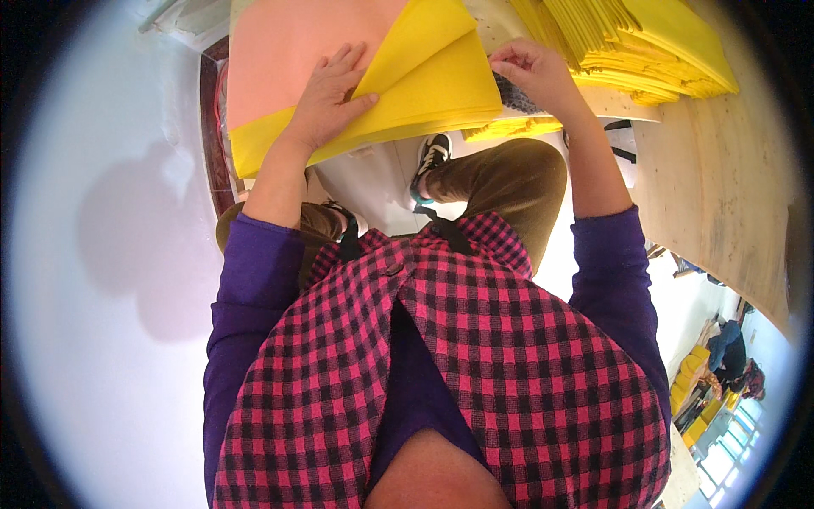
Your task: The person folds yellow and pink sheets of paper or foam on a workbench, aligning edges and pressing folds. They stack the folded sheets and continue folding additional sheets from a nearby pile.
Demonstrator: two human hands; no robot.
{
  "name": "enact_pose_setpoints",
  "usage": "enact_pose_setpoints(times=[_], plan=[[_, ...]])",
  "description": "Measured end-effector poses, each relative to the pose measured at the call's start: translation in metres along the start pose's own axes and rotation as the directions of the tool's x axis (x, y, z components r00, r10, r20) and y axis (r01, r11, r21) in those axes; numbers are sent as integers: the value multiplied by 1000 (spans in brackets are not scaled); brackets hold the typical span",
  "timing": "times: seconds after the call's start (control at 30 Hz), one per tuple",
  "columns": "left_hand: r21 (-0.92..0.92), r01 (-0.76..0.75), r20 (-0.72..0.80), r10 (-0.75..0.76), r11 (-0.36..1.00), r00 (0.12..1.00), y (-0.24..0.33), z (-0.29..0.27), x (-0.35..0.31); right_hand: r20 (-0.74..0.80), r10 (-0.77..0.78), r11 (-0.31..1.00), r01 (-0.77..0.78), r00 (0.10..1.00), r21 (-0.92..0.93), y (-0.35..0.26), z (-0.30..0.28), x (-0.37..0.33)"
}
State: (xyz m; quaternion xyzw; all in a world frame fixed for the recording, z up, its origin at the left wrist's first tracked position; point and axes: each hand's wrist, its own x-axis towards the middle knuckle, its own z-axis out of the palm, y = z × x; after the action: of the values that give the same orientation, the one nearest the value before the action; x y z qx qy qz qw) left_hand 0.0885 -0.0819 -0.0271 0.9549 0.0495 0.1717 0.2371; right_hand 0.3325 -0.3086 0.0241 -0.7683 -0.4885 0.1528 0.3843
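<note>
At the near edge of the desk [615,103] lies a yellow sheet [437,85], partly folded over a pink sheet [275,68]. The left hand [329,100] rests spread, thumb upon the yellow fold. Just beside the yellow sheet's right end, the right hand [534,72] has its fingertips pressed together; whether they pinch something, I cannot tell. Farther from the near edge, to the right, lies a yellow stack [666,55].

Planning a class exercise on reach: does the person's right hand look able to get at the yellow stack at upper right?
Probably yes: the right hand appears close beside the yellow stack, and nothing visible stands between them.
</note>
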Motion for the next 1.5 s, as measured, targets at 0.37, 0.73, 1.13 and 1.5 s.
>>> enact_pose_setpoints(times=[0.37, 0.73, 1.13, 1.5], plan=[[-2, 8, 1, -8, 1000, 1000, 2, -2, 0, -238, -194, 967, 145, 952, -210, -8, 23, 19], [14, 38, 42, -39, 999, 998, 11, -7, -2, -51, -455, 887, 448, 889, -112, 23, 28, 40], [-76, 25, -28, -27, 997, 999, 4, -2, -3, -70, -183, 982, 186, 981, 31, 10, 33, 56], [-98, 44, -27, -47, 994, 999, 0, 1, -2, 123, -152, 988, 151, 981, 17, 21, 12, -16]])
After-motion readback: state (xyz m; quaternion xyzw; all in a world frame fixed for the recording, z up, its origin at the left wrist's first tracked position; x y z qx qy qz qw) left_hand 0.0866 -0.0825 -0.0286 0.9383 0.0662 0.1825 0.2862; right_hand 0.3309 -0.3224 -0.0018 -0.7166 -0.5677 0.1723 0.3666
